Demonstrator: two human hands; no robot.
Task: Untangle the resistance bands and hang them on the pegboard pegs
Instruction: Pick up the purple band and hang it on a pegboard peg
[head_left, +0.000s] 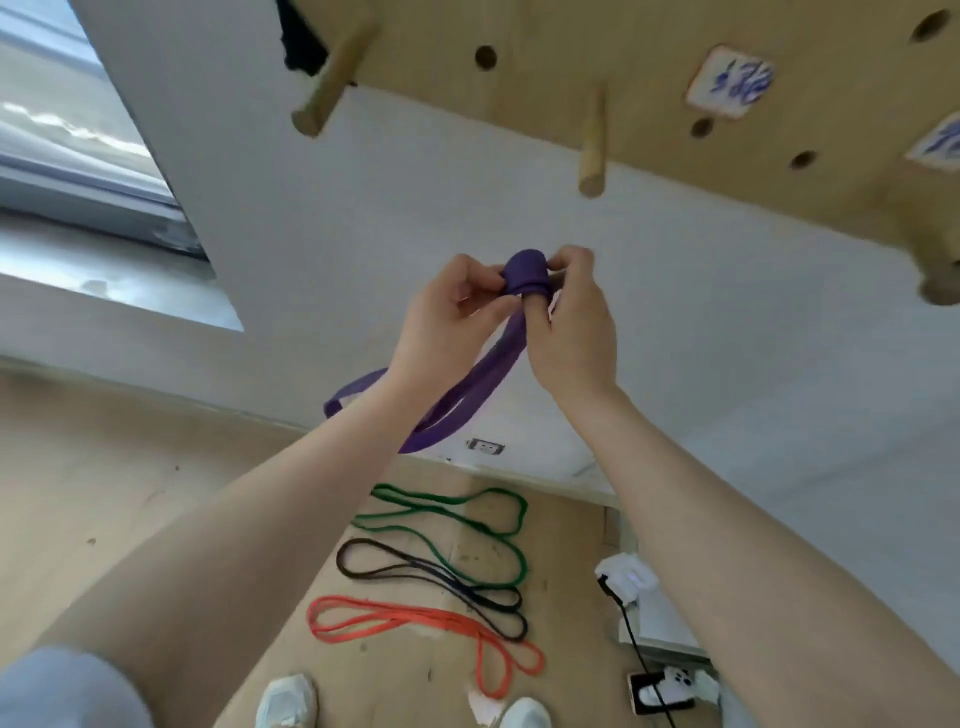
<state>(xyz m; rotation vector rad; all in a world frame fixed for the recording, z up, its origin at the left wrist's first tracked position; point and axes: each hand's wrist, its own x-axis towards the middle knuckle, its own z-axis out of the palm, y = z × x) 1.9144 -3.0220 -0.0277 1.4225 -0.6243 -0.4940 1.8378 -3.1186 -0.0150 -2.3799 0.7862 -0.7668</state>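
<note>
A purple resistance band (467, 395) is knotted at its top, with its loops hanging down between my wrists. My left hand (447, 317) pinches the left side of the knot. My right hand (569, 322) pinches the right side, a finger poking through it. On the floor below lie a green band (470, 525), a black band (415, 569) and an orange band (415, 621), each folded in loops. The wooden pegboard (649, 67) hangs above, with a bare peg (332, 78) at left and another peg (593, 145) right over my hands.
A white wall stands in front, with a window at left. Two tiles with blue writing (730, 83) hang on the pegboard. A white power strip with a black cable (623, 577) and a phone (660, 688) lie on the floor at right. My shoes (288, 701) are near the bands.
</note>
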